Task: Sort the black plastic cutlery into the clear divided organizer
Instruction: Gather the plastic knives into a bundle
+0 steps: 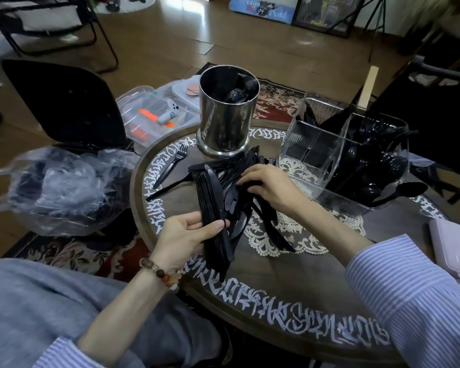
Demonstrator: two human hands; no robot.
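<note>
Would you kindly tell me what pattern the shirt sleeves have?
The shirt sleeves have fine blue and white stripes, shown best in the head view.

I see a round dark wooden tabletop (284, 272) ringed with white lettering. Beneath it lies a patterned red rug (72, 252) over a glossy brown wood floor (175, 35) catching soft daylight. Beyond the tabletop, far left, stands a black folding chair (51, 25); far right, framed pictures (327, 14) lean on the wall.
</note>
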